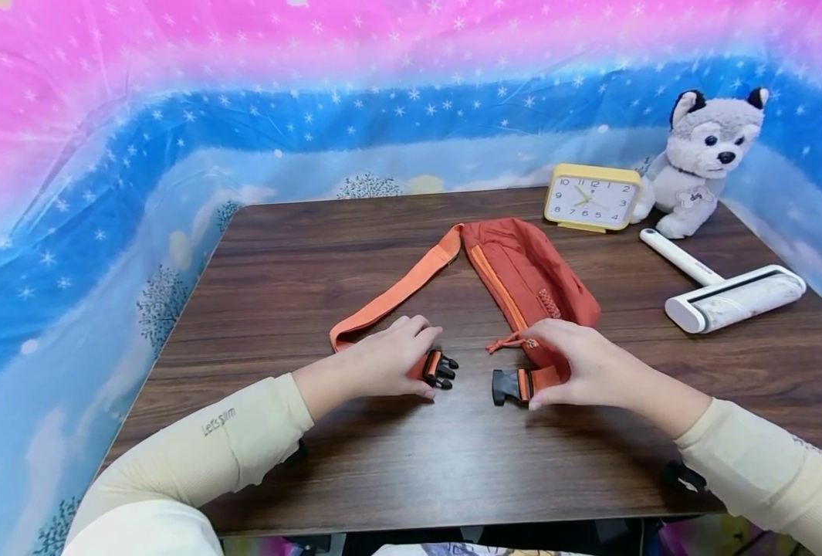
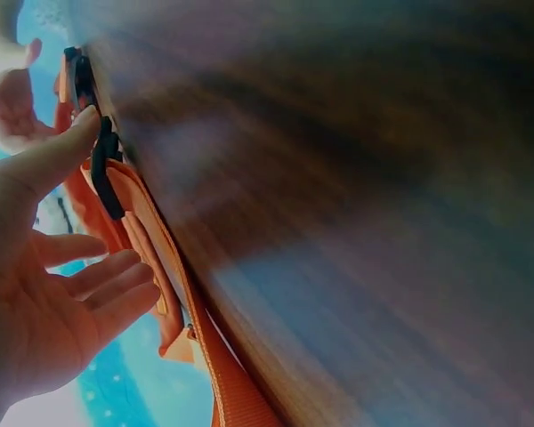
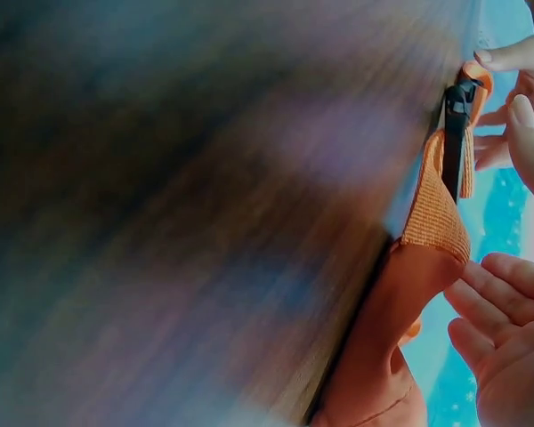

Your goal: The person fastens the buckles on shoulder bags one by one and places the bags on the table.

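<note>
An orange-red waist bag (image 1: 532, 266) lies on the table with its orange strap (image 1: 400, 289) looping to the left. My left hand (image 1: 390, 359) is at the strap's end beside the black pronged buckle half (image 1: 441, 370). In the left wrist view its thumb overlaps that buckle (image 2: 107, 169), while the other fingers spread apart from it. Across a small gap lies the socket half of the buckle (image 1: 508, 386), on a short webbing piece near the bag's zipper pull (image 1: 506, 342). Around this webbing my right hand (image 1: 591, 367) hovers, thumb and fingers apart, as the right wrist view shows.
A yellow alarm clock (image 1: 593, 197) stands at the back right, beside a grey-and-white plush husky (image 1: 702, 162). In front of them lies a white lint roller (image 1: 730, 297). A snowflake-patterned cloth (image 1: 299, 116) hangs behind the brown wooden table (image 1: 299, 247).
</note>
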{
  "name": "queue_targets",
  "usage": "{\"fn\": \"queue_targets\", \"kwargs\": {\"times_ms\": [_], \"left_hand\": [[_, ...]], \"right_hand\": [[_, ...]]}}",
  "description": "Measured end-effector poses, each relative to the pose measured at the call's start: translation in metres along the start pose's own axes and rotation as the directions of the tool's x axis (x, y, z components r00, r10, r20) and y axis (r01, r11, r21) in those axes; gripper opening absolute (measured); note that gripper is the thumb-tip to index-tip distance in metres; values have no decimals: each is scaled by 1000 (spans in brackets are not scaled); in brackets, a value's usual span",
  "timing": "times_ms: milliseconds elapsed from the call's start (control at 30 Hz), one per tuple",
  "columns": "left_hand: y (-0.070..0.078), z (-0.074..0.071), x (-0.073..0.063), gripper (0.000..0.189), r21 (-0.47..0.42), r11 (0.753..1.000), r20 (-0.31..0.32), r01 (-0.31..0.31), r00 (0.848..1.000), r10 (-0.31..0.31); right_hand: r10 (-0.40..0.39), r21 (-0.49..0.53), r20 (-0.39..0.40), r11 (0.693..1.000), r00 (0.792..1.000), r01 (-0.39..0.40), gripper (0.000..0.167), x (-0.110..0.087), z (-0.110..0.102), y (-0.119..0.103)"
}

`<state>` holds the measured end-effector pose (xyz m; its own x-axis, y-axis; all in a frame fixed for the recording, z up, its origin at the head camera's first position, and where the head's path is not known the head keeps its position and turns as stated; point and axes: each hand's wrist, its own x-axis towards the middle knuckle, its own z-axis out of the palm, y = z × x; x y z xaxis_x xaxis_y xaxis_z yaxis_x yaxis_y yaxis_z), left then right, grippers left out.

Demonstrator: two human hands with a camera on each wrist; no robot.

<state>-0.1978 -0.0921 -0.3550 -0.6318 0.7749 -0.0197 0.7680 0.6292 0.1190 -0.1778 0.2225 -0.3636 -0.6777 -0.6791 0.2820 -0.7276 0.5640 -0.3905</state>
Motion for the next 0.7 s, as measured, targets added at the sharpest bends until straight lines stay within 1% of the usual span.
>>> {"fn": "queue_targets", "kwargs": {"times_ms": [167,333,500,700], "left_hand": [[0,1,1,76,-11,1000,19,5,1000,-5],[1,0,2,71,-30,1000,33,9,999,-8],[0,0,3,66,-67,998,50,15,999,-11],[-1,2,7,65,-83,996,90,32,996,-25]], "right_hand": [[12,-33,27,999,1000,-11,75,1,3,-2],[-7,-61,32,998,999,9,66,2,6,-3],[-11,-65,39,998,999,14,61,2,7,-6],[-32,-56,56,998,998,35,59,1,8,-6]]}}
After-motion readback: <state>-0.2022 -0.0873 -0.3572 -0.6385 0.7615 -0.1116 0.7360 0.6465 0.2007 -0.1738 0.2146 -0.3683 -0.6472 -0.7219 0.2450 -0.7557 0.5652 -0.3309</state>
